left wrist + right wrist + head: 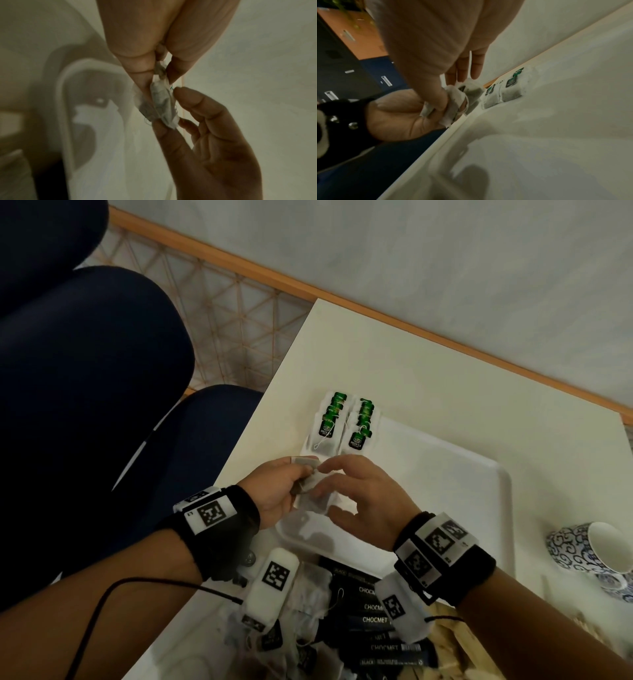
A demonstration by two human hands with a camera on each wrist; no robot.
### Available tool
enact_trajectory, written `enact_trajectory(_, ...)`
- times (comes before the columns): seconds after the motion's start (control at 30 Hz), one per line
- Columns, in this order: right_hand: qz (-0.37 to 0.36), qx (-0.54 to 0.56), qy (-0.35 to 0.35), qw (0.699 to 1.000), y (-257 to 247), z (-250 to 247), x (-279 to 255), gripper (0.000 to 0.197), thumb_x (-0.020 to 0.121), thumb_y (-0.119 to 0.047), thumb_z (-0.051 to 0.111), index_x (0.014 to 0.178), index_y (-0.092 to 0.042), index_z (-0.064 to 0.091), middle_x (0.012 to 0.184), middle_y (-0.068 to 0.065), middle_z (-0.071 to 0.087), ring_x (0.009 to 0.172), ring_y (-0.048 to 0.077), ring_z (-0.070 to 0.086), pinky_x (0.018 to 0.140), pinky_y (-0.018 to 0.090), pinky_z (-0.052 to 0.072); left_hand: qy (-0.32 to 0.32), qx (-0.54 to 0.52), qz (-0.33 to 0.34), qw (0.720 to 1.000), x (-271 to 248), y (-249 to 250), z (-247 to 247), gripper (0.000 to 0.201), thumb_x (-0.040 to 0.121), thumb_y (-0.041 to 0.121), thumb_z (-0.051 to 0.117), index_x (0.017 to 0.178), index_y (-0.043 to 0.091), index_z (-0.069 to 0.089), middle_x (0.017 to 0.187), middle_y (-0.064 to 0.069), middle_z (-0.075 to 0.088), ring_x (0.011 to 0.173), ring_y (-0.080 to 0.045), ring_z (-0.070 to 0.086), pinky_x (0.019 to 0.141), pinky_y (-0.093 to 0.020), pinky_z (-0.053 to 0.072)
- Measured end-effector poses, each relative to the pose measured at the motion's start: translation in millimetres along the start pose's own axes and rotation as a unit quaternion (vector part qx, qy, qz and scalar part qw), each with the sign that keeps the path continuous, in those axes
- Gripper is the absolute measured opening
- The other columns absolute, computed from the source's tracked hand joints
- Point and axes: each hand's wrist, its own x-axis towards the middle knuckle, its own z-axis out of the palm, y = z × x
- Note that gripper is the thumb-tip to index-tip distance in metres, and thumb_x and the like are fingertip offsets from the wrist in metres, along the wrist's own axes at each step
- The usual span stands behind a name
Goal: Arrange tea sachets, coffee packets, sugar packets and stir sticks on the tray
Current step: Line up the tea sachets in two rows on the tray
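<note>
Two hands work a tea sachet (313, 491) above the near-left corner of a white tray (479, 474).

The left hand (279, 491) grips the sachet in curled fingers; the right hand (363, 494) pinches it, remaining fingers spread (two rows of green-tagged tea sachets (344, 424) lie on the tray beyond). Dark packets (373, 607) crowd the worktop (445, 378); a patterned cup (596, 553) lies rightmost.

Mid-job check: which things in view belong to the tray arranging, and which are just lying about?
Job:
tray
two rows of green tea sachets
loose tea sachets held between left hand and right hand
dark Chocmet packets

Lying about:
blue-patterned cup
navy chairs
</note>
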Motion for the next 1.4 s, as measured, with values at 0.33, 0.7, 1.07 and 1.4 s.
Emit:
enact_trajectory(0.33, 0.236, 0.151, 0.024, 0.960, 11.4, -17.9, 15.4, 0.020, 0.093, -0.016, 0.058, 0.105, -0.026, 0.070, 0.087, -0.022, 0.065, 0.074, -0.011, 0.057, 0.069, 0.005, 0.040, -0.009, 0.049, -0.006, 0.999, -9.8, 1.6, 4.2, 0.021, 0.096, 0.004, 0.044, 0.105, 0.011, 0.061, 0.099, -0.011, 0.062, 0.085, -0.023, 0.066, 0.061, -0.036, 0.060)
enact_trajectory(0.7, 0.273, 0.212, 0.030, 0.938, 11.5, -19.0, 18.2, 0.052, 0.076, -0.028, 0.078, 0.116, -0.043, 0.049, 0.086, -0.004, 0.060, 0.066, 0.011, 0.055, 0.065, 0.025, 0.051, -0.009, 0.038, 0.011, 0.999, -6.5, -0.6, 8.1, 0.015, 0.092, 0.025, 0.060, 0.101, 0.012, 0.057, 0.091, -0.009, 0.067, 0.081, -0.018, 0.066, 0.067, -0.032, 0.060)
enact_trajectory(1.07, 0.215, 0.159, 0.034, 0.963, 21.2, -23.9, 11.8, 0.026, 0.082, -0.007, 0.070, 0.087, -0.033, 0.073, 0.086, -0.011, 0.068, 0.079, 0.002, 0.062, 0.075, 0.014, 0.047, -0.027, 0.040, -0.022, 0.999, -8.1, -1.2, 6.6, 0.027, 0.101, 0.027, 0.044, 0.106, 0.008, 0.061, 0.095, -0.010, 0.066, 0.082, -0.021, 0.065, 0.064, -0.030, 0.060)
enact_trajectory(1.4, 0.283, 0.044, 0.071, 0.955, 38.2, -37.8, 28.1, 0.016, 0.089, -0.025, 0.063, 0.102, -0.025, 0.073, 0.091, -0.016, 0.061, 0.080, -0.002, 0.053, 0.069, 0.002, 0.033, 0.008, 0.044, -0.001, 0.999, -6.3, 1.8, -4.7, 0.010, 0.093, 0.006, 0.055, 0.091, 0.011, 0.063, 0.094, -0.009, 0.066, 0.084, -0.020, 0.066, 0.064, -0.032, 0.061)
